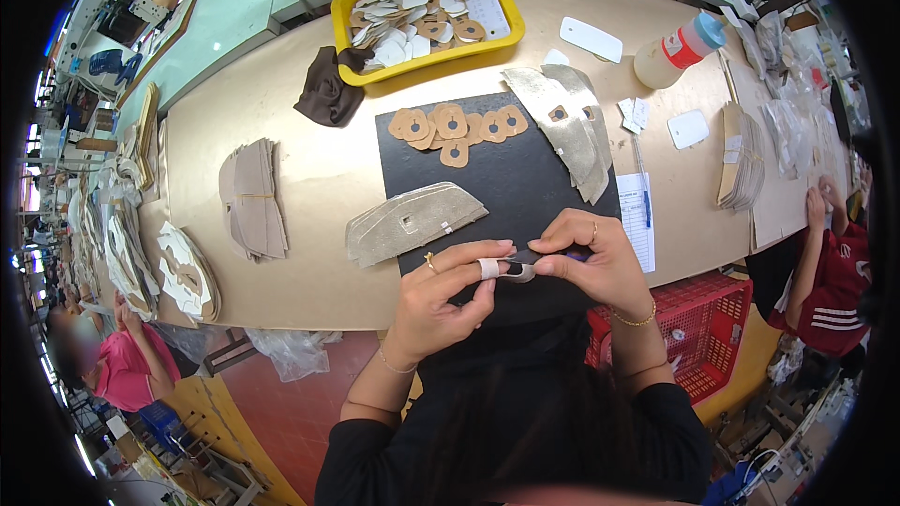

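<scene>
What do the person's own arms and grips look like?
Both sleeves are short and black. The left grip, a bare hand, wears a gold-coloured ring, a pale wrap around one finger and a thin bracelet at the wrist. The right grip, also bare, wears another gold-coloured ring and a gold-coloured chain.

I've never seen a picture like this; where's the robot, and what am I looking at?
There is no robot, just a person's bare left hand and right hand. A wide fisheye camera on the person's head looks down, so straight edges bend toward the rim. Both hands hold a small piece, partly pale; its exact shape is hard to see. Beyond them, tan cutouts with holes lie on a black board. The table also carries a yellow tray full of small pieces and a bottle with a blue cap.
</scene>
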A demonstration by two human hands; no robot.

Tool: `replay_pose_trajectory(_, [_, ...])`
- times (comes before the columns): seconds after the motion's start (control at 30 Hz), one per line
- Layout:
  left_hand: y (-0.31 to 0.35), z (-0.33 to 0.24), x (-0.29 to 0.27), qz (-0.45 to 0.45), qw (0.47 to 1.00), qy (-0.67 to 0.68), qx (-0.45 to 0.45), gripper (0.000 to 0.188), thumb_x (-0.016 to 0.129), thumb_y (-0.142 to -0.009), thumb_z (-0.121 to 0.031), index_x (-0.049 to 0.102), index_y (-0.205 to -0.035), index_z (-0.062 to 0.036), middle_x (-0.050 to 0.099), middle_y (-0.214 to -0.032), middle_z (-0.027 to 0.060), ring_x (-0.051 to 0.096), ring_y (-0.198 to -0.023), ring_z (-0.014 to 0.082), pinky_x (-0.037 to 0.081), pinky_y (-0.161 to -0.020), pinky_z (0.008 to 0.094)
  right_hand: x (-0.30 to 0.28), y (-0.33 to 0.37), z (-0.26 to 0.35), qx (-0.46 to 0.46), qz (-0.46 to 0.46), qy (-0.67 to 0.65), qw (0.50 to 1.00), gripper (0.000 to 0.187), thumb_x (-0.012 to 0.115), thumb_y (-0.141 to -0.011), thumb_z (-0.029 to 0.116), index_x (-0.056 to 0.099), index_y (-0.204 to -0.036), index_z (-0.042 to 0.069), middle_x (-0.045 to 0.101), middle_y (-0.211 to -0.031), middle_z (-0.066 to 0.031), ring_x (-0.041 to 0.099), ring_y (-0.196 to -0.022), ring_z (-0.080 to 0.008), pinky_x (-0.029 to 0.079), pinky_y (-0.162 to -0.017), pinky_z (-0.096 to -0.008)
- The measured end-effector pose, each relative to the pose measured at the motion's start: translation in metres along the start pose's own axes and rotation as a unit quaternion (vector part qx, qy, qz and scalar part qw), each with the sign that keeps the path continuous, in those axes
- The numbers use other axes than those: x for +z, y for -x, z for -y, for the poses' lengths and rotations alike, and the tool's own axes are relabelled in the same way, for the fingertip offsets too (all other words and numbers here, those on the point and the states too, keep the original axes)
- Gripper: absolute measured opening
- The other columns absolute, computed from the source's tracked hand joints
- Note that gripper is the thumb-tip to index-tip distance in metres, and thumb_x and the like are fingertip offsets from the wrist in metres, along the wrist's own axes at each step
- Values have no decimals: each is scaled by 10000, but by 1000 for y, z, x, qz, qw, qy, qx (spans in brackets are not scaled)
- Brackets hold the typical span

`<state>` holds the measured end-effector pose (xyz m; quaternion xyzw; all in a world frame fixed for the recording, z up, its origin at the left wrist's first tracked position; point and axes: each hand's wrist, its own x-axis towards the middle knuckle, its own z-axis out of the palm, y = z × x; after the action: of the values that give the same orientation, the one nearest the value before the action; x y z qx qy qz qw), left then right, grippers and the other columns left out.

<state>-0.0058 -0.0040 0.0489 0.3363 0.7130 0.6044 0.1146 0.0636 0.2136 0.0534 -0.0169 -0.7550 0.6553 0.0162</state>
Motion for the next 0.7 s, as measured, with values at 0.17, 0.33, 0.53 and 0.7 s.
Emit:
replay_pose_trajectory(0.17, [-1, 0, 0, 4, 1000, -13, 9, 225, 642, -754, 118, 739, -937, 29, 725, -1094, 171, 727, -997, 287, 577, -878, 358, 2, 0, -4, -14, -15, -13, 1000, 191, 829, -796, 92, 736, -924, -14, 689, -811, -81, 641, -713, -138, 475, -645, -248])
replay_pose_trajectory(0.33, [-1, 0, -1, 15, 999, -24, 21, 219, 681, -765, 95, 728, -960, 5, 719, -1143, 123, 722, -968, 241, 579, -826, 309, 2, -2, -2, -10, 2, -8, 1000, 209, 836, -785, 102, 742, -934, -10, 690, -806, -83, 648, -721, -145, 476, -650, -251])
replay_pose_trajectory(0.53, [-3, 0, -1, 17, 999, -35, 28, 205, 680, -767, 86, 724, -950, 3, 722, -1144, 115, 724, -946, 232, 577, -799, 299, 2, -3, 2, 15, 8, -11, 1000, 213, 841, -763, 74, 742, -936, -1, 687, -839, -77, 633, -754, -132, 464, -670, -245])
replay_pose_trajectory(0.7, [-3, 1, -1, 21, 999, -32, 24, 207, 681, -763, 88, 723, -947, 4, 723, -1141, 114, 725, -945, 233, 577, -803, 299, 3, -3, -2, -2, 2, -15, 1000, 211, 834, -786, 104, 745, -944, -5, 694, -810, -80, 650, -727, -149, 481, -657, -254])
